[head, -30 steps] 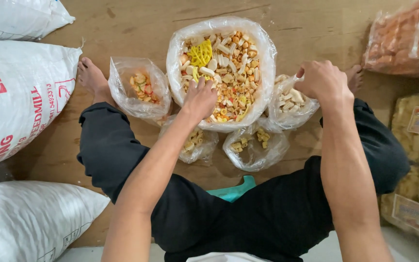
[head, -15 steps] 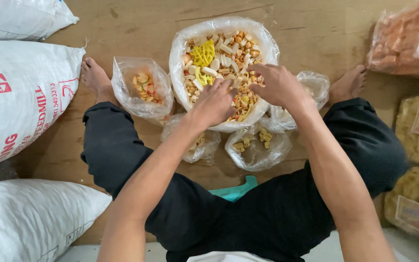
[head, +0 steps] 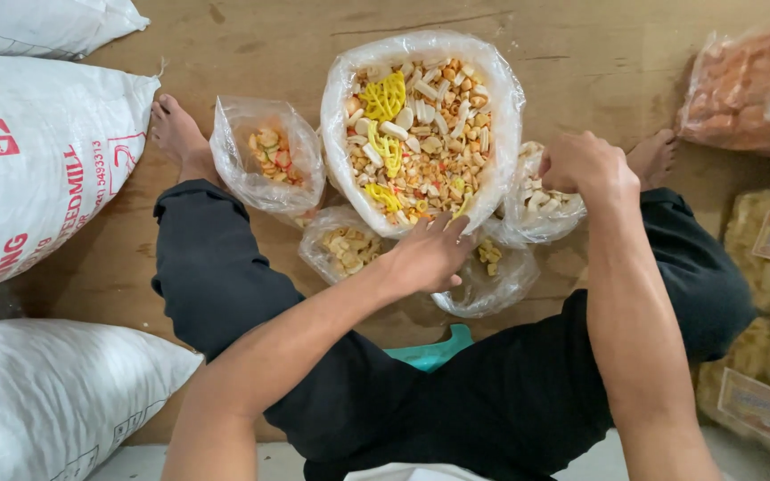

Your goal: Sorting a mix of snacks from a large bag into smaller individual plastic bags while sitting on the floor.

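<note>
Seen from above, a person sits low on a teal stool (head: 434, 349), legs in black trousers spread on a brown floor, bare feet at either side.

Since a moment ago, both hands have drawn back from the middle of the large bag of mixed snacks (head: 419, 134). The left hand (head: 428, 256) now rests at that bag's near rim, and the right hand (head: 584, 165) has swung out to a small bag of pale crackers (head: 536, 200) at the right. The work appears to have passed from picking in the big bag to filling the little ones.

The left hand's fingers (head: 450, 228) are loosely spread and nearly flat, touching the plastic rim; whether they hold any pieces cannot be told. The right hand is curled into a loose fist over the small bag's mouth, fingers closed, and what is inside the fist is hidden.

Just beyond the left hand lie two more small bags (head: 347, 248), part filled. Farther left stands a small bag of round coloured crackers (head: 269, 156). White woven sacks (head: 37, 169) line the left edge; packets of orange and yellow snacks (head: 750, 85) line the right.
</note>
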